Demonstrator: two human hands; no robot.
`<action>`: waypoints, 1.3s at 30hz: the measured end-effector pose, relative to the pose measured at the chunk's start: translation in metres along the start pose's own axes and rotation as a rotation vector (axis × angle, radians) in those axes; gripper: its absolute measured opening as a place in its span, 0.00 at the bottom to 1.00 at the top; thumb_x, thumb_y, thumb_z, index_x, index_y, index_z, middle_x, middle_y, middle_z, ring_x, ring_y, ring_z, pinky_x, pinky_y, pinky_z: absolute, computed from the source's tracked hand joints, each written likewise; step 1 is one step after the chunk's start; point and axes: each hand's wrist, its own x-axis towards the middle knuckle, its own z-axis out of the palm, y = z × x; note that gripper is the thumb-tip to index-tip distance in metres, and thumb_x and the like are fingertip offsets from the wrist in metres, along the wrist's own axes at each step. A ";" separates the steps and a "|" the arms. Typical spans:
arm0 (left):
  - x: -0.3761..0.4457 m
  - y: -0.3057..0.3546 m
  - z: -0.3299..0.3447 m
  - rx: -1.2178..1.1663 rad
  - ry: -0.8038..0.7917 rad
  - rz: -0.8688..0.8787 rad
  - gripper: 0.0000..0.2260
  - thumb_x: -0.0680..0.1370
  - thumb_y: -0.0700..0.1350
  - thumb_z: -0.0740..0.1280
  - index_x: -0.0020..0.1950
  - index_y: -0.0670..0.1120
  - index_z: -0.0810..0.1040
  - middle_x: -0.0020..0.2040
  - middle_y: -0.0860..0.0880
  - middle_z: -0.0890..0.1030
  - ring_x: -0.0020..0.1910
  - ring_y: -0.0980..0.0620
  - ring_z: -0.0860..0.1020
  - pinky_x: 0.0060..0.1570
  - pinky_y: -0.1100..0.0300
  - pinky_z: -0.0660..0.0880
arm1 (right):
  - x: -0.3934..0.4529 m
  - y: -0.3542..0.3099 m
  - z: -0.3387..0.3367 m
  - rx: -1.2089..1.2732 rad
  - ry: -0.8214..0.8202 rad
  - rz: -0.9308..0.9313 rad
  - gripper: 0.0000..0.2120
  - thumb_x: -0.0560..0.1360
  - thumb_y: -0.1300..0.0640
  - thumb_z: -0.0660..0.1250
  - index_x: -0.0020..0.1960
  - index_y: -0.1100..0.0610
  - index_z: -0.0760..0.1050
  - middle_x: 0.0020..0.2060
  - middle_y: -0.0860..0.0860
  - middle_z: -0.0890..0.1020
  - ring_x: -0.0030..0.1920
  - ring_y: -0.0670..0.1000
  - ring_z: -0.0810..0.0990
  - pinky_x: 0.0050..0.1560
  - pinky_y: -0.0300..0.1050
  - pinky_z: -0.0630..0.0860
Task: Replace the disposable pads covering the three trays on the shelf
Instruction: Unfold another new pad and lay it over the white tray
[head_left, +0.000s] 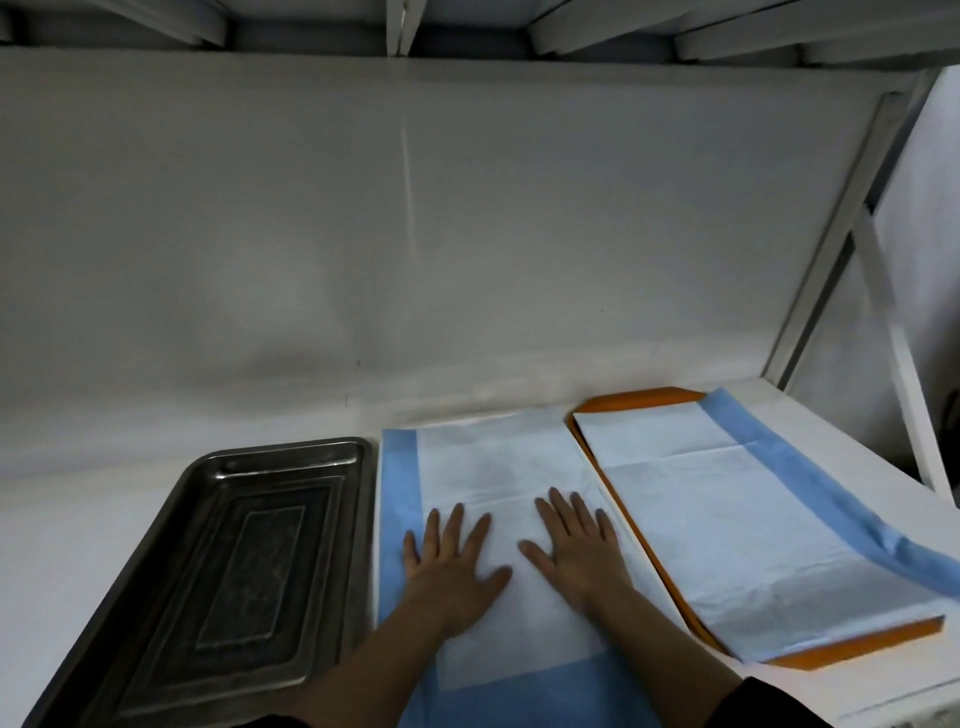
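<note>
**Smoothing a fresh pad over the middle tray**

The white metal shelf (810, 410), its board running across the lower half of the frame, carries three stations side by side. At lower centre lies the white disposable pad with blue borders (498, 467), spread flat; whatever tray it covers is fully hidden beneath it, so its presence is inferred, not seen. At lower right, the second white pad with a blue edge (727, 519) lies over the flat orange tray (639, 399), whose corners show at the far left and near right; its blue edge spills off the right side onto the shelf. At lower left, just beside the central pad, the bare rectangular stainless-steel tray (234, 561) has no pad on it.

The left hand (449, 566) and right hand (576, 551) both rest palm-down on the central pad, fingers straight and spread apart, gripping nothing.

Judged from this layout, the step in hand is pressing the central pad flat. Two stations appear covered and one remains. The next move would call for lifting both hands clear, obtaining another pad (none is in view), and laying it squarely over the steel tray; the right pad's overhang may want centring.
</note>
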 end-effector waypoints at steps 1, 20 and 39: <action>0.001 0.000 0.000 0.003 0.008 0.004 0.32 0.76 0.69 0.47 0.76 0.62 0.38 0.78 0.53 0.36 0.76 0.47 0.34 0.72 0.41 0.34 | 0.001 0.000 0.001 0.002 0.003 0.005 0.62 0.49 0.24 0.13 0.78 0.48 0.40 0.77 0.48 0.41 0.77 0.51 0.37 0.74 0.53 0.36; 0.011 -0.010 -0.002 0.044 0.026 0.011 0.31 0.78 0.67 0.46 0.77 0.60 0.39 0.78 0.50 0.37 0.77 0.47 0.36 0.74 0.45 0.38 | -0.002 0.000 0.008 -0.043 0.031 -0.108 0.55 0.56 0.28 0.14 0.77 0.44 0.42 0.77 0.44 0.44 0.77 0.49 0.39 0.73 0.52 0.36; -0.117 0.037 -0.007 0.174 0.069 0.245 0.17 0.82 0.51 0.51 0.61 0.45 0.75 0.63 0.45 0.73 0.61 0.44 0.72 0.55 0.54 0.68 | -0.123 -0.017 -0.004 0.027 0.112 -0.334 0.16 0.73 0.50 0.56 0.43 0.51 0.83 0.42 0.48 0.82 0.39 0.50 0.81 0.33 0.39 0.76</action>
